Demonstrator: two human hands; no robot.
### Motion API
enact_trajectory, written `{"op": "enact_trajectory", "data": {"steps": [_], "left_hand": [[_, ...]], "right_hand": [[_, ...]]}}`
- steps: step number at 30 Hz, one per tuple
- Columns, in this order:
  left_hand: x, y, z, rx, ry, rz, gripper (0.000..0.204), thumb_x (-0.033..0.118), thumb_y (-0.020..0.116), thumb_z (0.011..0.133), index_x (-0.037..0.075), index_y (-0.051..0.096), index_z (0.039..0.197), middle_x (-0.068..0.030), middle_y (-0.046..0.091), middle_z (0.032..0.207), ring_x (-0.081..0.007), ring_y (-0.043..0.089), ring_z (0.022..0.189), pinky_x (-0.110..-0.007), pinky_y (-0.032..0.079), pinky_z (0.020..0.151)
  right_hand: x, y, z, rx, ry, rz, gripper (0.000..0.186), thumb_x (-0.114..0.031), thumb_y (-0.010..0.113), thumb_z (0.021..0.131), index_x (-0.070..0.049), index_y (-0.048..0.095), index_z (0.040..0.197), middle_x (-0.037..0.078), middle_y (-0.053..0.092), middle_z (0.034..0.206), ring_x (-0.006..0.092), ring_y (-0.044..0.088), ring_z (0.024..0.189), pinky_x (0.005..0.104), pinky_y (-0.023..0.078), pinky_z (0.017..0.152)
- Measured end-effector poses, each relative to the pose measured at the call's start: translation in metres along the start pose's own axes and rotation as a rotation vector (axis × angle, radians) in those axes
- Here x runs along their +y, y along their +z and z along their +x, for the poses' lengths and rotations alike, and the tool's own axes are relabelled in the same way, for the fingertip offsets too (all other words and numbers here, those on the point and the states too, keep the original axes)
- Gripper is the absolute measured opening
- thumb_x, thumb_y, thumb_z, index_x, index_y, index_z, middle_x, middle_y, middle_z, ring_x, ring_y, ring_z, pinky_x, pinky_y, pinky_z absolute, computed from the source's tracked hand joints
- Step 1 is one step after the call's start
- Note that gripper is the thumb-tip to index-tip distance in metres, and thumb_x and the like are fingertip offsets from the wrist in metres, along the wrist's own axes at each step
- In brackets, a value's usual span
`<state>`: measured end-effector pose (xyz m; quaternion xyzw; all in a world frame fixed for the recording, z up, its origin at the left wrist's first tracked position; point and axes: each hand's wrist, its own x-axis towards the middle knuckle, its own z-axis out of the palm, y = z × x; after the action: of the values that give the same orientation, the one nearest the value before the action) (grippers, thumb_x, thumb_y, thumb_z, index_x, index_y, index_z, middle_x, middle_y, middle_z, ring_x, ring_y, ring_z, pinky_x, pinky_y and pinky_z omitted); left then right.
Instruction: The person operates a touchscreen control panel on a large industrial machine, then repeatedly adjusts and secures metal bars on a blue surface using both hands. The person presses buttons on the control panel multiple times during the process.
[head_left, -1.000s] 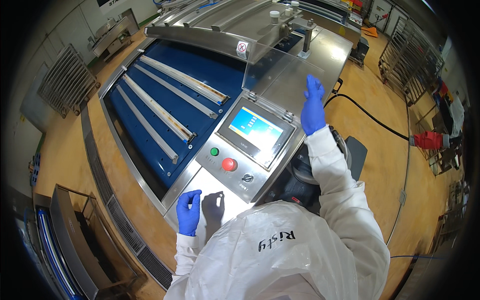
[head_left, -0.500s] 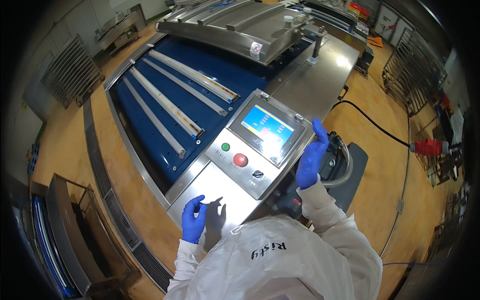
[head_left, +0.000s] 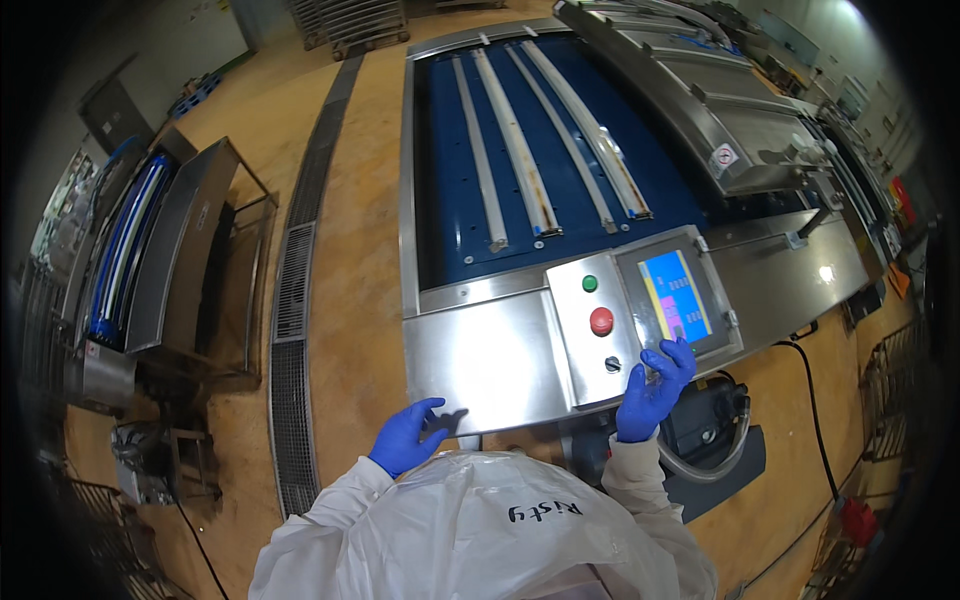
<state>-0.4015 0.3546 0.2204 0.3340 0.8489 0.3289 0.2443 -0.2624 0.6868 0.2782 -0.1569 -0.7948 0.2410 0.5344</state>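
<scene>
My right hand (head_left: 655,392), in a blue glove, is at the lower edge of a touchscreen (head_left: 668,290) on a steel control panel (head_left: 565,330). Its fingers are bent and apart, with nothing seen in them; whether a fingertip touches the screen I cannot tell. A green button (head_left: 590,284), a red mushroom button (head_left: 601,321) and a black rotary switch (head_left: 613,364) sit left of the screen. My left hand (head_left: 405,440), also gloved in blue, hovers by the front edge of the steel worktop (head_left: 470,360), thumb and fingers apart and empty.
Beyond the panel lies a blue machine bed (head_left: 450,215) with several long pale bars (head_left: 510,140). A steel lid (head_left: 720,130) stands raised at the right. A pump-like unit (head_left: 700,430) sits below the panel. At left are a floor drain (head_left: 293,290) and a steel conveyor (head_left: 190,250).
The view has swung left. My right hand has come from beside the screen's right edge to its lower edge, fingers bending. My left hand has turned more toward the right and stays empty.
</scene>
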Motion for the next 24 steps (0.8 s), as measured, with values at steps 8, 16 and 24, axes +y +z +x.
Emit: {"op": "enact_trajectory", "data": {"steps": [8,16,24], "left_hand": [[-0.103,-0.052,-0.057,-0.105,-0.193,0.223,0.087,0.038,0.072,0.083,0.012,0.028,0.153,-0.0209,0.064,0.113,-0.0350,0.063,0.104,-0.045,0.051,0.090],[-0.229,-0.150,-0.086,-0.238,-0.190,0.306,0.070,0.041,0.069,0.086,0.012,0.044,0.145,-0.0210,0.065,0.114,-0.0365,0.064,0.104,-0.044,0.051,0.091],[-0.374,-0.243,-0.093,-0.018,-0.210,0.273,0.067,0.042,0.070,0.085,0.010,0.051,0.140,-0.0223,0.067,0.111,-0.0365,0.065,0.102,-0.044,0.053,0.087]], "right_hand": [[-0.046,0.065,-0.022,-0.113,0.042,0.054,0.031,0.005,0.062,0.076,-0.011,0.065,0.103,0.010,0.054,0.118,0.0322,0.046,0.121,0.0472,0.036,0.105],[-0.127,0.196,-0.073,-0.164,0.275,0.248,0.029,0.004,0.061,0.081,-0.010,0.063,0.107,0.011,0.057,0.115,0.0282,0.051,0.115,0.0393,0.038,0.103],[-0.205,0.332,-0.078,-0.335,0.370,0.194,0.026,-0.006,0.064,0.086,-0.012,0.063,0.111,0.007,0.059,0.113,0.0265,0.053,0.109,0.0377,0.041,0.098]]}}
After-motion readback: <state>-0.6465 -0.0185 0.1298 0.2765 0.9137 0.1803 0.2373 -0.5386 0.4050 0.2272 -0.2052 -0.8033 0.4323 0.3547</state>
